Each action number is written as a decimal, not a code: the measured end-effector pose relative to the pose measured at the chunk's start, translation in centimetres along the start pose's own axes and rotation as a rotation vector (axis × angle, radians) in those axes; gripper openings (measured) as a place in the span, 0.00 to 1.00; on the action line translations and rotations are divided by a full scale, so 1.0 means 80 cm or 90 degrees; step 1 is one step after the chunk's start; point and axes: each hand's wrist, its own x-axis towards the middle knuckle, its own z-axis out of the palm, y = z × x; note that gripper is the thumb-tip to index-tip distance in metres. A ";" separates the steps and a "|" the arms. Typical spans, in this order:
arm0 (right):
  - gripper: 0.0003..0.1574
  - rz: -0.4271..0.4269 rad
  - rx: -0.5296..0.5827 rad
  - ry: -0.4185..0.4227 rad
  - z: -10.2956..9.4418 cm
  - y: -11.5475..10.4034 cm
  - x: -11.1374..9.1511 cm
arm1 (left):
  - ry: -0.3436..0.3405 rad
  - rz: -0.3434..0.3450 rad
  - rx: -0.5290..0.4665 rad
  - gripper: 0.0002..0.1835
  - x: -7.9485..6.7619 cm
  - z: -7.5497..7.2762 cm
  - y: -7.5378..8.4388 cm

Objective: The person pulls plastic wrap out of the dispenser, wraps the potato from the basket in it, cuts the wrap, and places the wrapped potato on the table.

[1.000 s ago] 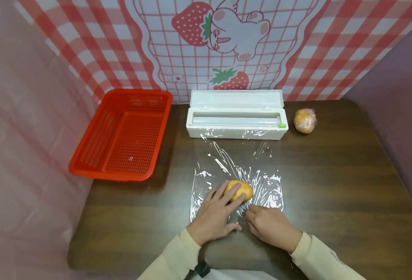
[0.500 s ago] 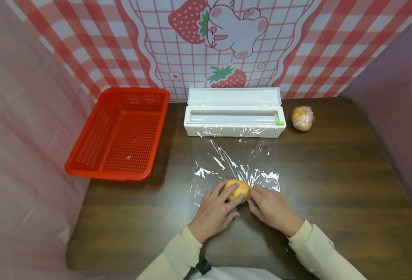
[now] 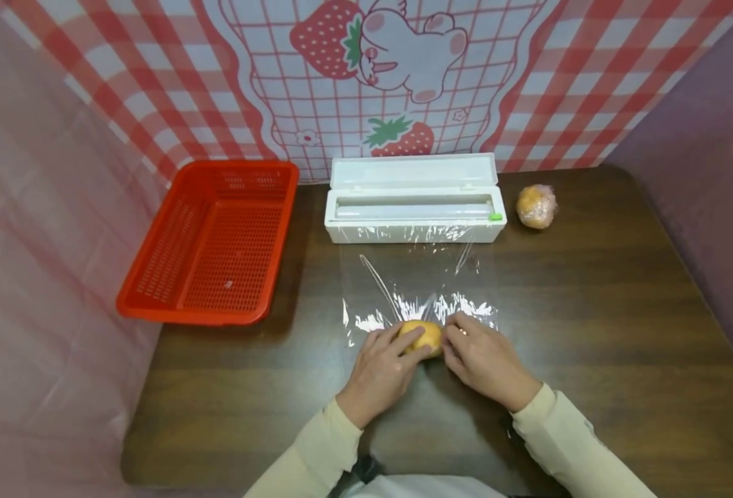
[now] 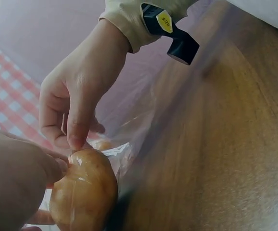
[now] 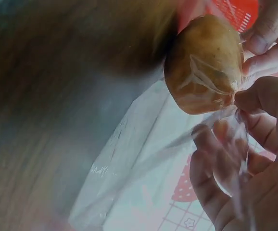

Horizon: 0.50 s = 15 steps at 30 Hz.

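A yellow-brown potato (image 3: 425, 337) with cling film (image 3: 379, 277) over its surface sits on the table near the front. My left hand (image 3: 375, 377) grips it from the left, fingers curled over its top. At its right end, my right hand (image 3: 485, 360) pinches gathered film between thumb and fingers. In the right wrist view the film is twisted to a point against the potato (image 5: 206, 62), and a loose length hangs across the fingers. The left wrist view has the right thumb and fingertips close against the potato (image 4: 88, 192). Its underside is hidden.
Behind the hands stands a white cling film box (image 3: 413, 234), lid raised, with film running from it toward the potato. A film-wrapped potato (image 3: 536, 206) lies right of the box. At the left is a red plastic basket (image 3: 281, 249). A checked cloth (image 3: 229, 83) hangs behind.
The right hand has come from in front of the potato to its right end, drawing the film's front and right edges in with it. The left hand has kept its hold on the potato.
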 end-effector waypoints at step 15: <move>0.15 -0.004 0.006 -0.074 -0.008 -0.001 0.005 | 0.009 0.006 0.022 0.07 0.005 -0.001 0.001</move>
